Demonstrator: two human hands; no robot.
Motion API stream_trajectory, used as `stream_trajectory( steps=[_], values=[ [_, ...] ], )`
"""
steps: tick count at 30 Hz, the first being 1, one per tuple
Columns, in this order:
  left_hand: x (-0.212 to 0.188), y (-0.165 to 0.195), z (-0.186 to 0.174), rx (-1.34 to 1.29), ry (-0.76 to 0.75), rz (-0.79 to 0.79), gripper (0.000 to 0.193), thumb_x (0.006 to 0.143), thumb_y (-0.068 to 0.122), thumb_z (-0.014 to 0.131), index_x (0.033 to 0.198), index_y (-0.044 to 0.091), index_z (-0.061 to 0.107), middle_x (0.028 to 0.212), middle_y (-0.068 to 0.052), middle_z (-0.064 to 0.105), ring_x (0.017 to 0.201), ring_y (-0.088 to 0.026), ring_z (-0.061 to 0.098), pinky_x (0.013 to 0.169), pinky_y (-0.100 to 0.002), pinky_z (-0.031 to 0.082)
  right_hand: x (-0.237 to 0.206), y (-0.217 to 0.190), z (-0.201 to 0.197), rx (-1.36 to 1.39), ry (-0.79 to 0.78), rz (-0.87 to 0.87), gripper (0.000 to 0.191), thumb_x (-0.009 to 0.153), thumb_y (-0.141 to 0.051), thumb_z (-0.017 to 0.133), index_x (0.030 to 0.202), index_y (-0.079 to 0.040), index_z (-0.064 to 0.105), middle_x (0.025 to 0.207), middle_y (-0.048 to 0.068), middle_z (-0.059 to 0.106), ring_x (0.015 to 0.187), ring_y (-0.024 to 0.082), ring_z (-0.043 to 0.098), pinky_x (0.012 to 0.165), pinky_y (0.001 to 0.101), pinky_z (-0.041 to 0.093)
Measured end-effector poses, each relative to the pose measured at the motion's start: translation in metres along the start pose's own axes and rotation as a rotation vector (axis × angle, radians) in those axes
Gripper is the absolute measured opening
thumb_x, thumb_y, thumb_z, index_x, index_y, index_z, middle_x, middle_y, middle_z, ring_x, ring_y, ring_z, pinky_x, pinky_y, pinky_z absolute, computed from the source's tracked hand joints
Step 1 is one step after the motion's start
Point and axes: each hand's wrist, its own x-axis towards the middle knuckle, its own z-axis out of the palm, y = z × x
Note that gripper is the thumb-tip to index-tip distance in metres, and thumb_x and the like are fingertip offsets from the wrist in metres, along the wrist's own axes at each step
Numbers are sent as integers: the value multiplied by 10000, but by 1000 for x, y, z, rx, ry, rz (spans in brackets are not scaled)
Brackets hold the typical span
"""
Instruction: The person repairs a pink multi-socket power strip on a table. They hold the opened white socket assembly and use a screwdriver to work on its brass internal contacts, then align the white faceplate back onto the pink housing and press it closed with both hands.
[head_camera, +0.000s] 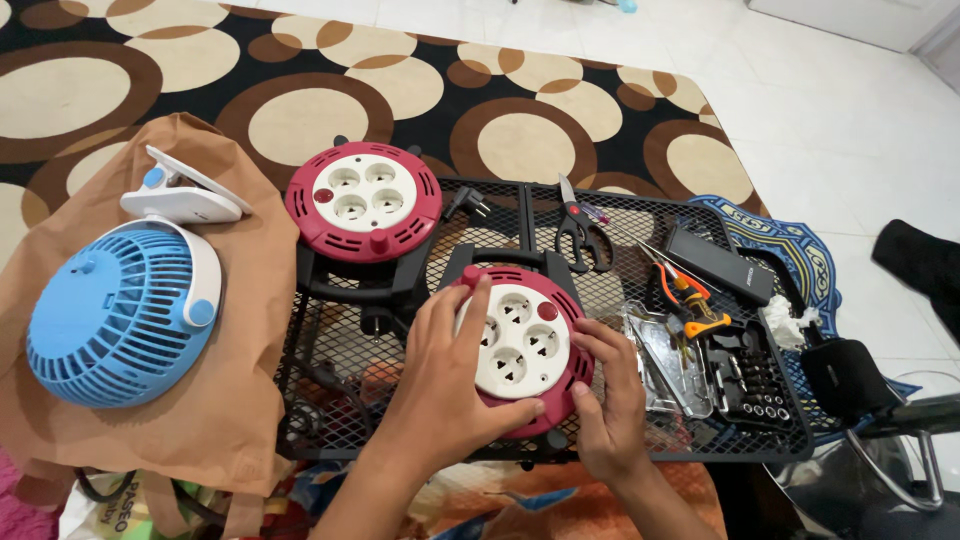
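Observation:
A round red cable reel with a white socket face (525, 340) lies on a black wire-mesh tray (330, 330), in a black handle frame. My left hand (445, 375) lies over its left side, fingers on the white face and thumb at the lower rim. My right hand (610, 395) grips the reel's right rim. A second, matching red cable reel (362, 200) rests at the tray's far left corner, untouched.
Scissors (580, 230), an orange-handled screwdriver (695, 305), a black bit set (745, 380), a clear plastic lid (665, 360) and a dark flat box (720, 260) lie on the tray's right side. A blue clip fan (120, 310) rests on a brown bag at left. Patterned rug beyond.

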Motion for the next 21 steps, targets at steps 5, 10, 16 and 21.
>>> stream_trajectory(
  steps=[5, 10, 16, 21],
  values=[
    [1, 1, 0, -51, -35, -105, 1138, 582, 374, 920, 1468, -74, 362, 1426, -249, 448, 1381, -422, 347, 1109, -499, 337, 0, -1, 0, 9, 3, 6, 452, 841, -101, 533, 1273, 23, 588, 1401, 206, 574, 1320, 350, 542, 1156, 448, 387],
    [2, 0, -3, -45, -66, -91, 1104, 585, 359, 912, 1472, -53, 399, 1407, -218, 469, 1365, -396, 372, 1117, -490, 325, 0, -2, 0, -1, 3, 9, 447, 847, -105, 529, 1271, 22, 592, 1398, 203, 574, 1311, 347, 547, 1147, 443, 394],
    [0, -5, -5, -56, -83, -81, 1018, 615, 392, 909, 1426, -45, 478, 1447, -235, 449, 1388, -399, 356, 1113, -498, 308, 0, -1, 0, -15, 0, 3, 439, 847, -99, 535, 1265, 19, 602, 1395, 199, 577, 1308, 346, 554, 1145, 442, 402],
    [-6, -6, -2, -74, -33, -45, 871, 750, 366, 823, 1434, -54, 486, 1481, -248, 455, 1403, -406, 367, 1135, -507, 310, -2, 2, 0, -27, -7, 7, 428, 845, -70, 548, 1257, -2, 642, 1396, 199, 566, 1307, 340, 552, 1127, 432, 419]
  ],
)
